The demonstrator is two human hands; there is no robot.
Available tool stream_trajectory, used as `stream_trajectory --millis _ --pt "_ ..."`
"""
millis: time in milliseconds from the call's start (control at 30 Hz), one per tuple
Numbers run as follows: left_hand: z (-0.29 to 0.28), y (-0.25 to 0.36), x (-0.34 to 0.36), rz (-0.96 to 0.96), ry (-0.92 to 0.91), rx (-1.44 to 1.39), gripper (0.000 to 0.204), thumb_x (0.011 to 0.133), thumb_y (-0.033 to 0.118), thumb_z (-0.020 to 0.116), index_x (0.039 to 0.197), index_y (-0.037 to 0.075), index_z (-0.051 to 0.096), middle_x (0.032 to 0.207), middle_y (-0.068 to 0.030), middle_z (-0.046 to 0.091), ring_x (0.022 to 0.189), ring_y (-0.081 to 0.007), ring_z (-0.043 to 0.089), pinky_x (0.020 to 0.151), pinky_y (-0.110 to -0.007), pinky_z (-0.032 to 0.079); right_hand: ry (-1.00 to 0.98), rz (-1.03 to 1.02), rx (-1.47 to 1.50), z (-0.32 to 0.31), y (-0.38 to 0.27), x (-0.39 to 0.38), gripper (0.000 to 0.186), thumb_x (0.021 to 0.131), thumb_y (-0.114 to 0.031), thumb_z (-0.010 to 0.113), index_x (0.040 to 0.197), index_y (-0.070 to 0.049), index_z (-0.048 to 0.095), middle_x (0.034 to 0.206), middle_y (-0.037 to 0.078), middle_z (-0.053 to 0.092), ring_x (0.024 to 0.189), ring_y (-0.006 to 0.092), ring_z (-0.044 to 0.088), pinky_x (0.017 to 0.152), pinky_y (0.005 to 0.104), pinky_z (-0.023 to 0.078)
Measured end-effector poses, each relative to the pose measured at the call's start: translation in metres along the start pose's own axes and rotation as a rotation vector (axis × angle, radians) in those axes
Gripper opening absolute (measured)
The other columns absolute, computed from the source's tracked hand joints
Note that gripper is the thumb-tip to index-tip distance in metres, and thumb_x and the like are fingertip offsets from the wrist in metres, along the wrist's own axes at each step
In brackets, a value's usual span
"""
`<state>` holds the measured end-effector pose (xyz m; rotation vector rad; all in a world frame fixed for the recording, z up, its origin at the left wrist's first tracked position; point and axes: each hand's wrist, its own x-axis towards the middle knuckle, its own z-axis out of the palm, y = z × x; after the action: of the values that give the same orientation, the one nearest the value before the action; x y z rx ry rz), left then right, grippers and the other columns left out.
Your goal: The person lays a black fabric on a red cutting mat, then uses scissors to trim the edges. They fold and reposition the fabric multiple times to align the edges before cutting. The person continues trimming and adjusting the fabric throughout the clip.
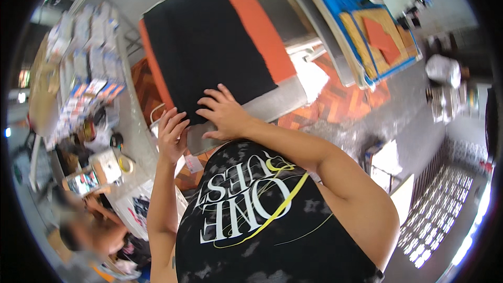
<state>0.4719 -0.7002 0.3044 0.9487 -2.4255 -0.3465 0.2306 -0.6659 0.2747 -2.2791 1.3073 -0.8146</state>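
A black cloth (209, 42) lies flat over an orange sheet (257, 26) on a grey board (283, 97). My right hand (225, 115) rests on the cloth's near end, open, with its fingers spread. At the near left corner is my left hand (172, 133). Its fingers are apart and slightly bent, with the tips at the cloth's edge. The underside of that corner is hidden.
To the left, a long table (133, 120) bears stacked packs (89, 63), a tape roll (126, 164) and a phone-like screen (84, 183). Another person (99, 225) sits at lower left. A blue-covered table (335, 0) with an orange piece (381, 39) stands at upper right.
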Motion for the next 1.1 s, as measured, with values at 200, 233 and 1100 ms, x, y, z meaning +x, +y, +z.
stream_trajectory --millis 200,233,1100 --pt "-0.010 0.019 0.056 0.012 -0.052 -0.132 0.011 0.089 -0.001 0.065 0.099 -0.001 0.068 0.104 -0.0134 0.071 0.111 -0.0310 0.067 0.113 -0.050 0.041 0.217 0.063 0.102 -0.004 -0.007 0.020 0.032 0.080 -0.024 0.072 0.108 -0.008 0.071 0.110 0.010 0.067 0.113 0.0300 0.059 0.108 0.0520 0.038" --pt "-0.013 0.020 0.066 0.004 -0.052 -0.179 0.011 0.090 -0.001 0.064 0.100 -0.001 0.068 0.102 -0.0141 0.071 0.109 -0.0309 0.068 0.114 -0.050 0.041 0.238 0.070 0.129 -0.007 -0.007 0.023 0.028 0.080 -0.020 0.072 0.105 -0.008 0.071 0.104 0.010 0.068 0.106 0.0292 0.062 0.104 0.0490 0.042" --pt "-0.050 -0.066 0.063 -0.419 -0.254 -0.526 0.023 0.096 0.004 0.068 0.118 -0.005 0.069 0.103 -0.0059 0.071 0.092 -0.0114 0.062 0.083 -0.026 0.048 0.831 -0.133 0.500 -0.259 -0.035 -0.019 0.030 0.086 -0.016 0.073 0.076 0.002 0.052 0.070 0.021 0.054 0.069 0.0442 0.057 0.059 0.0467 0.043"
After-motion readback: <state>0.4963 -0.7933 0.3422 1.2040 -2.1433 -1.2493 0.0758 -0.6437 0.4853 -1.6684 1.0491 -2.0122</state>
